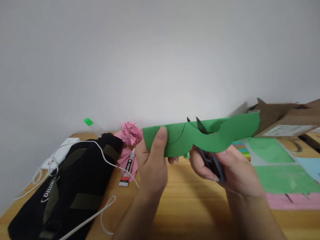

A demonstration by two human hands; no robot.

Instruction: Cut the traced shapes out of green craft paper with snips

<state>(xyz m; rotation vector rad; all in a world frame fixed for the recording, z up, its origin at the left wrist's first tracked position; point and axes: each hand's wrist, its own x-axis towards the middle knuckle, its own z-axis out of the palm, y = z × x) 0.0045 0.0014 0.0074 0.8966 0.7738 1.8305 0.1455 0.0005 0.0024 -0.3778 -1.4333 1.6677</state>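
Observation:
My left hand (153,162) pinches the left end of a strip of green paper (174,139), thumb in front and fingers behind. Curved pencil-like lines are drawn on the strip, and its lower edge is wavy. In my right hand (231,166) are dark-handled scissors (213,165), gripped at the handles below the paper. Their black blades stand apart and point up; one shows in front of the strip near its middle, and the other tip shows above its top edge. The right part of the strip curves away above my right hand.
On the wooden table (190,203), a black bag (83,190), white cable (103,156), glue tube (127,167) and pink paper scraps (131,133) lie left. Cardboard boxes (292,117), green sheets (284,178) and pink paper (298,201) are right. A wall stands behind.

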